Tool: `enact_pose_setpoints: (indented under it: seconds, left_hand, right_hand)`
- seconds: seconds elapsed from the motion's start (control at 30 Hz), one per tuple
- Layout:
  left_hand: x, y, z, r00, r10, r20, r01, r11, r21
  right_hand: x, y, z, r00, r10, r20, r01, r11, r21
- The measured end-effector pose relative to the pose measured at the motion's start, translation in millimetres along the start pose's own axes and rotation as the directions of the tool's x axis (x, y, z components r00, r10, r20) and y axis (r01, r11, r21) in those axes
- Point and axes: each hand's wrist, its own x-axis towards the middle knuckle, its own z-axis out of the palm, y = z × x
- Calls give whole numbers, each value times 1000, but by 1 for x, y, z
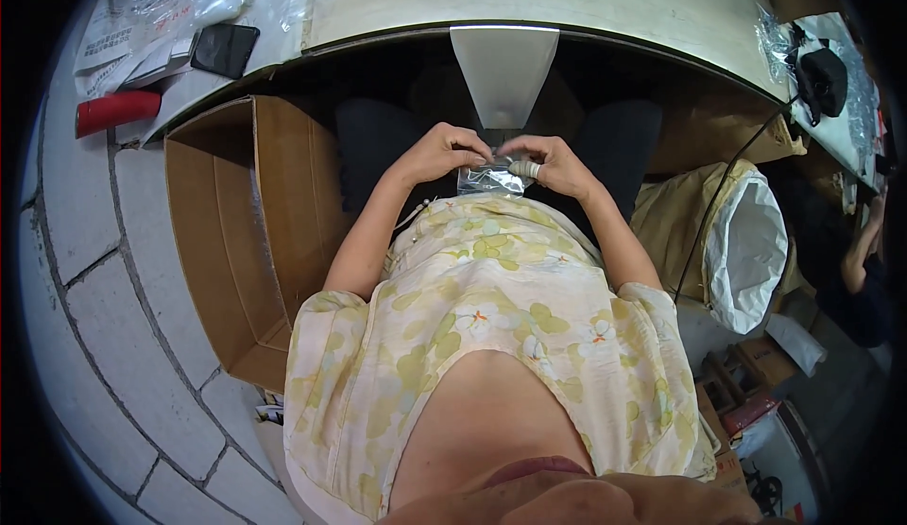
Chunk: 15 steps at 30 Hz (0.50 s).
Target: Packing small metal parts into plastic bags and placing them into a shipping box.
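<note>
A small clear plastic bag [489, 183] hangs over my lap, just below the narrow end of a pale metal chute [505, 71]. My left hand [442, 154] pinches the bag's upper left edge between thumb and fingers. On the other side, my right hand [556, 168] is closed at the upper right edge, its fingertips slightly smeared by motion. Pale tape [523, 169] is wrapped round one finger of the right hand. What lies inside the bag is too small and shiny to tell.
The worktable [397, 0] curves ahead, with thin wire-like pieces at its far edge. A black phone [225, 51] and a red cylinder [118, 113] are at left. Beside me stand an open cardboard box [213, 241] and a white-lined sack [746, 251]. Another person's arm [862, 246] shows far right.
</note>
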Motion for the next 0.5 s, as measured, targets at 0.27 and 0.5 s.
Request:
enact_pose_setpoints:
  seconds: [0.27,0.5]
  left_hand:
    - [16,-20,-6,990,-101,-96,123,958,258]
    - [22,-9,1,951,77,-299,33,937,348]
  right_hand:
    - [15,19,-15,999,-53,-5,38,775,-631]
    - [3,-48,-33,969,-215,-122,30,593,-805]
